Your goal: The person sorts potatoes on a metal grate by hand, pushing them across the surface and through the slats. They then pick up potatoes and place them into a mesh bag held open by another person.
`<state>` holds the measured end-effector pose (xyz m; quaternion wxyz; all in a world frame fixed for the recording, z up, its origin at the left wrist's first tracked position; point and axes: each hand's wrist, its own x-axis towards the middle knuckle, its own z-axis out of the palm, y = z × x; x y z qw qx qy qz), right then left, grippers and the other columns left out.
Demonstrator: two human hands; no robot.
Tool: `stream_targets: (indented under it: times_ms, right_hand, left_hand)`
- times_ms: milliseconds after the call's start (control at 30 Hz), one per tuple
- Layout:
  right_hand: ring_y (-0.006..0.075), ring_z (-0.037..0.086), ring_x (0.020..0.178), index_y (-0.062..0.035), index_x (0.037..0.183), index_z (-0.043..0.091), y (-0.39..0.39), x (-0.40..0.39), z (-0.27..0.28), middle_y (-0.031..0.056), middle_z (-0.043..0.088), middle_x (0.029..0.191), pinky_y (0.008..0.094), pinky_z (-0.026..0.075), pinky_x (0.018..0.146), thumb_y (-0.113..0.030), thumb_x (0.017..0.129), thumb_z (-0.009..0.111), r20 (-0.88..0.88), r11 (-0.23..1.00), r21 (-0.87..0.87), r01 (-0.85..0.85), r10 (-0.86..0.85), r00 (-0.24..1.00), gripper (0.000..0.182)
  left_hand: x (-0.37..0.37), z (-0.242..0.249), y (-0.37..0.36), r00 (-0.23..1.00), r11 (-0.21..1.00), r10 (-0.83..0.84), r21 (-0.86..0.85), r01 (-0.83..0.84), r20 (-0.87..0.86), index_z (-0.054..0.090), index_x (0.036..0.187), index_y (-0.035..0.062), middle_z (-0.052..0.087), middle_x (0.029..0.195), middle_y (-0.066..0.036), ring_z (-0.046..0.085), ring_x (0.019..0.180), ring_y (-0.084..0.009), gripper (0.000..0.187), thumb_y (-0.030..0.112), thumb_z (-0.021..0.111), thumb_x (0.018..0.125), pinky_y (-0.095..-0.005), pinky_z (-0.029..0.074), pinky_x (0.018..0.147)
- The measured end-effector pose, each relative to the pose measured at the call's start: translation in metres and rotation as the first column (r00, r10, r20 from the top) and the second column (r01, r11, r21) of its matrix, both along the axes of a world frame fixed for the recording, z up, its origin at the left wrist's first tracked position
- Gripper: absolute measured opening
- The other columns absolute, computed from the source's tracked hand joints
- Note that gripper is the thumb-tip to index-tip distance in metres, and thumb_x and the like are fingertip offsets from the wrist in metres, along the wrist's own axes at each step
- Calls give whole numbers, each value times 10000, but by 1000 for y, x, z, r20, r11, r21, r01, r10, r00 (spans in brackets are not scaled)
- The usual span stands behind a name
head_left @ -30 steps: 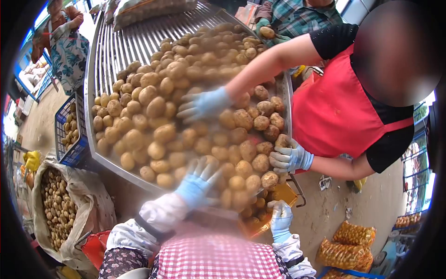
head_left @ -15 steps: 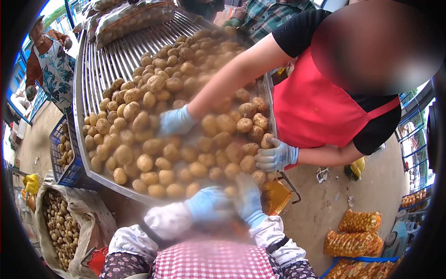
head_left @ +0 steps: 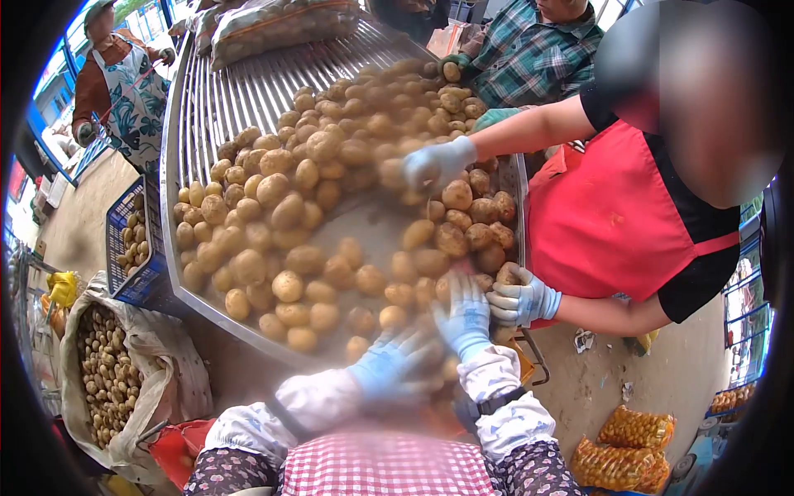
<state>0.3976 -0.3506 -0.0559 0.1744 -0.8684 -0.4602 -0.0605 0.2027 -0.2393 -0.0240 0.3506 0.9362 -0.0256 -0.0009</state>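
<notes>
1. Head view: potatoes [head_left: 288, 286] lie loose in a wide heap on a metal table [head_left: 231, 326] with a slatted far part. The wearer's two gloved hands are at its near end, judged to be gathering or sorting potatoes there.

2. The left hand [head_left: 387, 364] is low over the near edge, blurred, with its fingers reaching towards the right. Whether it grips a potato, I cannot tell.

3. The right hand [head_left: 465, 312] has its fingers stretched forward over potatoes by the near right corner. The two hands are near each other but apart.

4. A co-worker in a red apron [head_left: 612, 215] has one gloved hand [head_left: 438, 161] over the middle of the heap. That person's other hand [head_left: 525, 299] is around a potato at the corner, just beside the wearer's right hand.

5. Farther back, a person in a checked shirt [head_left: 529, 62] stands at the table, with a gloved hand at a potato.

6. An open sack [head_left: 169, 376] of small potatoes stands on the left, near a blue crate [head_left: 136, 289] that also holds potatoes.

7. Any next move at this corner calls, in my judgement, for a low, light reach that keeps clear of the co-worker's fingers and stops potatoes rolling over the edge.
</notes>
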Motion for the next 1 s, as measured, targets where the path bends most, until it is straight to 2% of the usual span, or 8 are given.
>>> stream_targets:
  times_ms: [100,167,200,400,567,633,733,1000]
  right_hand:
    - [379,470,1259,-87,1375,494,-34,-10,4,192,482,1404,502,374,1033,-366,834,639,1,985,-47,-164,164,986,625]
    - [376,472,1258,-85,1353,512,-48,-25,7,187,487,1401,498,383,1021,-358,831,644,-78,989,-39,-140,137,988,604]
    - [374,473,1258,-83,1342,520,-52,-32,9,184,489,1400,495,387,1016,-355,829,646,-115,991,-31,-129,125,986,594]
    - [392,419,1301,-86,1336,532,-24,-82,20,195,451,1416,542,301,1105,-398,779,657,-86,968,-96,-233,225,971,651]
    - [370,416,1307,-80,1277,560,-72,-61,23,190,467,1398,543,302,1100,-391,774,662,-50,975,-166,-150,144,988,600]
    - [377,413,1303,-74,1240,583,-75,-65,25,197,465,1390,530,318,1089,-394,766,679,-58,996,-67,-52,48,997,580]
    - [391,410,1302,-77,1218,595,-41,-90,47,198,444,1409,521,330,1076,-422,764,687,-76,982,84,-168,175,982,578]
    - [406,402,1309,-131,1265,585,-57,-83,27,189,444,1423,522,326,1082,-460,742,702,-144,974,-140,-179,159,977,628]
  left_hand:
    - [-18,21,42,967,929,245,268,-255,73,367,1480,103,281,1527,-229,190,1441,-432,820,468,664,808,-581,117,1162]
    - [-28,18,72,718,649,660,314,-693,220,384,1463,97,276,1519,-258,193,1426,-459,796,425,671,798,-586,99,1158]
    - [-40,7,87,693,558,703,481,-676,158,369,1475,106,254,1528,-272,160,1437,-469,799,444,652,808,-587,70,1163]
    - [-28,1,18,913,827,408,426,-367,-6,412,1436,153,239,1522,-247,158,1433,-480,695,428,612,830,-608,183,1127]
    - [-44,0,23,989,999,-8,35,3,149,484,1387,158,364,1473,-206,280,1388,-454,616,351,649,827,-626,185,1117]
    - [-63,29,37,892,869,446,205,-451,75,470,1406,125,314,1512,-241,234,1418,-457,719,345,704,762,-594,132,1152]
    - [-101,4,80,531,383,820,485,-786,213,365,1466,48,252,1532,-286,190,1435,-456,822,344,684,768,-581,86,1167]
    - [-73,17,32,869,817,483,412,-404,-106,440,1449,209,156,1554,-275,108,1411,-552,738,461,668,794,-661,123,1121]
